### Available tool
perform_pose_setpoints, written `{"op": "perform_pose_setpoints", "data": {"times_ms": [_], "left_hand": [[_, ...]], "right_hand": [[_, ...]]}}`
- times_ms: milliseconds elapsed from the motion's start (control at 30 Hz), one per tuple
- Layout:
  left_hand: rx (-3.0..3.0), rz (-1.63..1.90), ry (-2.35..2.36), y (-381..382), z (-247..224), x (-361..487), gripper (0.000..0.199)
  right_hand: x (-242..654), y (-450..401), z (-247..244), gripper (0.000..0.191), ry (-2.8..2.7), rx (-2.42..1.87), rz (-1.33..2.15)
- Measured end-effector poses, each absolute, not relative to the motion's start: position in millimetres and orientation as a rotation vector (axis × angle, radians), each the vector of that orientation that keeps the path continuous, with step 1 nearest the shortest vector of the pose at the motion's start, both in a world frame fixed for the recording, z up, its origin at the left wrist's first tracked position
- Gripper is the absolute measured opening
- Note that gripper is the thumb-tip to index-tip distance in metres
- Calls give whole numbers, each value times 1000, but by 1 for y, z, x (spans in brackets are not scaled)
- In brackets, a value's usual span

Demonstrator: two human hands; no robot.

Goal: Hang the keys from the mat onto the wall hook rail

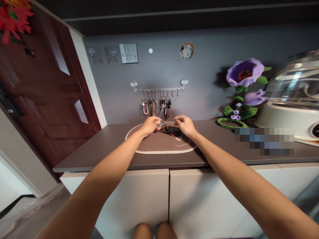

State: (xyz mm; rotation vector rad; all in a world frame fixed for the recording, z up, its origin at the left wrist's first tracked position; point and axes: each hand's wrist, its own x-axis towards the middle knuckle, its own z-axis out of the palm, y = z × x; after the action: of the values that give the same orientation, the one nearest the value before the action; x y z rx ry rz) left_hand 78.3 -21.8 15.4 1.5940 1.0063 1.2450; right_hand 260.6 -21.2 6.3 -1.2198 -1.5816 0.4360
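Observation:
Over a brown oval mat (149, 148) with a pale rim, my left hand (150, 125) is closed on a bunch of keys (161, 124), with silver metal showing at its fingertips. A black key fob (172, 131) hangs or lies beside the keys, low over the mat; whether it touches the mat is unclear. To the right of the bunch, my right hand (185, 125) has its fingers pinched together by a thin chain-like piece. What lies between those fingertips is too small to make out.
On the grey wall, a clear hook rack (159, 89) carries several key bunches (153, 102). Purple flowers (245, 73) and a white appliance with a clear cover (294, 113) stand at the right of the dark countertop (104, 149). A reddish-brown door (47, 83) is at left.

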Motion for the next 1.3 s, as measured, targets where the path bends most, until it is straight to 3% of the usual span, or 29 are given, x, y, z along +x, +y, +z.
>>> {"op": "perform_pose_setpoints", "data": {"times_ms": [567,1300], "left_hand": [[1136,1381,668,-20,31,70,15],[1009,1361,432,-29,39,70,27]], "right_hand": [[251,-31,8,24,-1737,-999,532],[243,-37,10,28,-1621,-668,1111]]}}
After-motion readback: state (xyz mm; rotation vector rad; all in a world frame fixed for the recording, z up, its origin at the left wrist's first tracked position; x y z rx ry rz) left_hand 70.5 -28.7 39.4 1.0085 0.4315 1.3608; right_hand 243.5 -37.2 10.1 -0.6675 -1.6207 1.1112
